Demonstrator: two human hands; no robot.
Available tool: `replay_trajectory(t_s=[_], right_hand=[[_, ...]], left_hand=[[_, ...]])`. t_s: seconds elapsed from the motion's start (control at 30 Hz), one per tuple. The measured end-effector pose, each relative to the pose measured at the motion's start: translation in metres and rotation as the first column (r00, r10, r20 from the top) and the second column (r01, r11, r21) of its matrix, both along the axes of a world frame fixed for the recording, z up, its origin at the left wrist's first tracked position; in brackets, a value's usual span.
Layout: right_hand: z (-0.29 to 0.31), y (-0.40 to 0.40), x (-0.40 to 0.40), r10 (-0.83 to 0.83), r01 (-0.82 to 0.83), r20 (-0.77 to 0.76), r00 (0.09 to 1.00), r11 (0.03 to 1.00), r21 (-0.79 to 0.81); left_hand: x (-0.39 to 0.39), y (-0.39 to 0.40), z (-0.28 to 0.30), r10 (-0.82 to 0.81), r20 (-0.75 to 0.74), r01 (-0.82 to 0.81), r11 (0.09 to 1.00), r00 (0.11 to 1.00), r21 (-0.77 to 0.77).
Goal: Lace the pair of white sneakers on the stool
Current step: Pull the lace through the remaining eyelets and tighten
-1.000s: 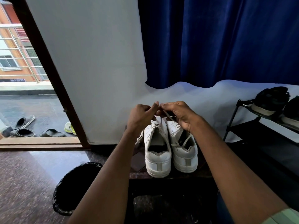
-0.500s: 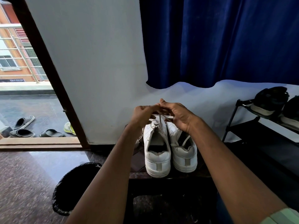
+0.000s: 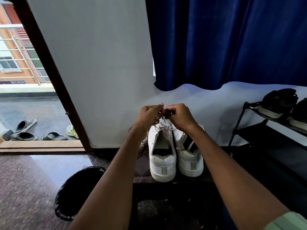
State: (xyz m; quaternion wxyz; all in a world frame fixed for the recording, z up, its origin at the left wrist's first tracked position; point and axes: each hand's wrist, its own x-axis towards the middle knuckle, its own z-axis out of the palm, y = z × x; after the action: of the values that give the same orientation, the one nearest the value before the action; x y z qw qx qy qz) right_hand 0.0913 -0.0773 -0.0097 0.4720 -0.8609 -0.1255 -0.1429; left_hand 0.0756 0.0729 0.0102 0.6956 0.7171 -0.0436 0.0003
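Two white sneakers stand side by side on a dark stool, heels toward me. Over the toe end of the left sneaker, my left hand and my right hand meet with fingers pinched on its white lace. One strand runs across the tongue below my hands. The right sneaker sits untouched, a loose lace lying across its opening. My hands hide the front eyelets.
A bin with a black liner stands on the floor to the left of the stool. A black shoe rack with dark shoes is at the right. Sandals lie outside the open doorway. A blue curtain hangs behind.
Both hands have drawn closer together and lifted slightly above the left sneaker's toe end, pulling the lace up between the fingertips. The sneakers have not moved.
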Motion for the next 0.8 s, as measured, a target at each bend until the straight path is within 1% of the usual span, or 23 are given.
replay_trajectory(t_s=[0.03, 0.07, 0.1, 0.13, 0.17, 0.2, 0.23, 0.27, 0.3, 0.33, 0.37, 0.4, 0.43, 0.5, 0.57, 0.63, 0.67, 0.7, 0.73, 0.77, 0.8], right_hand=[[-0.002, -0.001, 0.002, -0.102, 0.103, 0.019, 0.995, 0.994, -0.040], [-0.005, -0.005, 0.005, -0.225, 0.228, 0.042, 0.974, 0.967, -0.111], [-0.005, -0.010, 0.006, -0.346, 0.349, 0.053, 0.937, 0.910, -0.225], [-0.007, -0.014, 0.006, -0.435, 0.428, 0.059, 0.899, 0.838, -0.338], [-0.008, -0.016, 0.003, -0.493, 0.467, 0.055, 0.868, 0.774, -0.428], [-0.009, -0.019, 0.002, -0.516, 0.480, 0.061, 0.855, 0.740, -0.472], [-0.008, -0.020, 0.001, -0.491, 0.468, 0.082, 0.867, 0.748, -0.470], [-0.007, -0.021, 0.000, -0.413, 0.411, 0.092, 0.906, 0.807, -0.424], [-0.004, -0.019, -0.001, -0.291, 0.304, 0.089, 0.952, 0.884, -0.356], [0.000, -0.014, -0.003, -0.129, 0.141, 0.066, 0.989, 0.959, -0.245], [0.005, -0.007, -0.007, -0.006, 0.013, 0.054, 0.999, 0.990, -0.139], [0.007, -0.002, -0.009, 0.077, -0.072, 0.055, 0.996, 0.994, -0.080], [0.008, 0.002, -0.010, 0.103, -0.099, 0.066, 0.992, 0.993, -0.061], [0.002, 0.001, -0.005, 0.013, -0.005, 0.091, 0.996, 0.996, -0.088], [-0.003, -0.007, 0.000, -0.162, 0.175, 0.088, 0.983, 0.969, -0.175], [-0.006, -0.019, 0.005, -0.344, 0.367, 0.130, 0.930, 0.878, -0.307], [-0.008, -0.023, 0.006, -0.396, 0.421, 0.147, 0.906, 0.827, -0.373], [-0.008, -0.025, 0.005, -0.406, 0.430, 0.149, 0.902, 0.802, -0.415], [-0.008, -0.024, 0.005, -0.362, 0.382, 0.130, 0.923, 0.824, -0.418], [-0.006, -0.022, 0.003, -0.258, 0.272, 0.088, 0.962, 0.882, -0.384], [-0.005, -0.019, 0.002, -0.120, 0.122, 0.025, 0.992, 0.947, -0.296]], left_hand=[[0.002, 0.002, 0.000, -0.009, -0.016, 0.008, 0.998, 1.000, -0.055], [0.004, 0.004, 0.001, -0.015, -0.040, 0.010, 0.991, 0.999, -0.132], [0.007, 0.007, 0.001, -0.014, -0.062, 0.000, 0.976, 0.998, -0.216], [0.008, 0.009, 0.002, -0.015, -0.074, -0.008, 0.954, 0.997, -0.300], [0.010, 0.011, 0.003, -0.019, -0.076, -0.011, 0.931, 0.997, -0.365], [0.011, 0.013, 0.004, -0.023, -0.076, -0.010, 0.915, 0.997, -0.404], [0.011, 0.014, 0.003, -0.017, -0.074, -0.014, 0.914, 0.997, -0.405], [0.011, 0.012, 0.001, 0.001, -0.064, -0.024, 0.932, 0.998, -0.360], [0.011, 0.010, -0.002, 0.028, -0.049, -0.041, 0.961, 0.998, -0.273], [0.010, 0.008, -0.005, 0.044, -0.033, -0.049, 0.984, 0.998, -0.174], [0.009, 0.005, -0.008, 0.050, -0.026, -0.052, 0.995, 0.998, -0.088], [0.009, 0.002, -0.010, 0.049, -0.029, -0.049, 0.998, 0.998, -0.029], [0.009, 0.000, -0.012, 0.047, -0.035, -0.047, 0.999, 0.998, 0.007], [0.010, 0.002, -0.011, 0.039, -0.045, -0.038, 0.999, 0.998, 0.013], [0.012, 0.007, -0.009, 0.037, -0.050, -0.038, 0.999, 0.998, -0.018], [0.013, 0.012, -0.009, 0.049, -0.053, -0.050, 0.998, 0.997, -0.025], [0.014, 0.014, -0.010, 0.059, -0.045, -0.059, 0.998, 0.997, -0.003], [0.014, 0.016, -0.011, 0.071, -0.018, -0.070, 0.995, 0.997, 0.064], [0.016, 0.017, -0.013, 0.078, 0.026, -0.081, 0.981, 0.997, 0.177], [0.016, 0.016, -0.014, 0.071, 0.074, -0.091, 0.944, 0.995, 0.317], [0.015, 0.015, -0.015, 0.049, 0.110, -0.092, 0.898, 0.993, 0.430]])
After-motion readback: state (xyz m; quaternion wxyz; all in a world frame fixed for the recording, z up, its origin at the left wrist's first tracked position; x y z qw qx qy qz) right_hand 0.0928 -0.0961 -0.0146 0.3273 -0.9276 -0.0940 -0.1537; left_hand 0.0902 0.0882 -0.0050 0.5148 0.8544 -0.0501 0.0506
